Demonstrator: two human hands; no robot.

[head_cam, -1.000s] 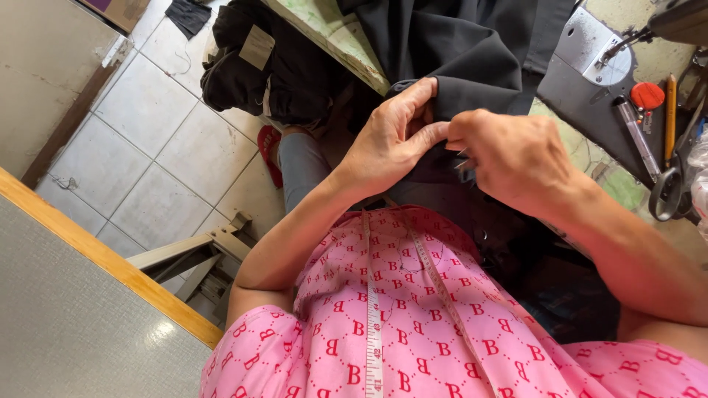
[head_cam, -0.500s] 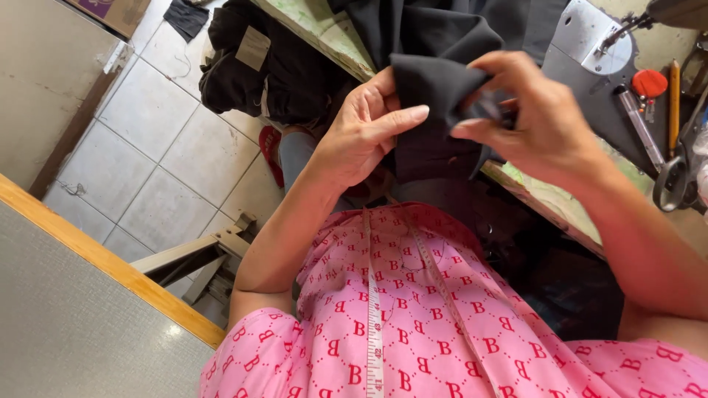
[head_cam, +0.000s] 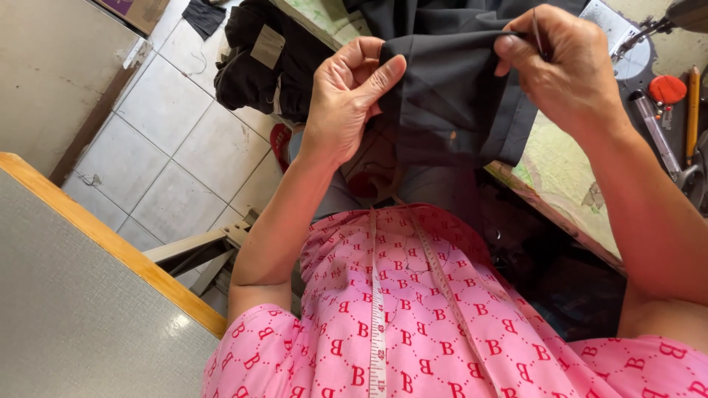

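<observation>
Both hands, left hand [head_cam: 346,103] and right hand [head_cam: 568,70], pinch the black fabric [head_cam: 450,96] at upper centre, hiding the sewing table [head_cam: 560,184]; dark garments [head_cam: 258,59] lie upper left.

Left hand [head_cam: 346,103] raised, palm toward camera, thumb pressed over curled fingers in a pinch. Right hand [head_cam: 571,70] same height, fingers pinched shut. Both forearms bare, angled up, elbows bent.

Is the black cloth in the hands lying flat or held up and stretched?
Held up and stretched: the left hand and right hand pinch the black cloth taut above the table edge.
</observation>
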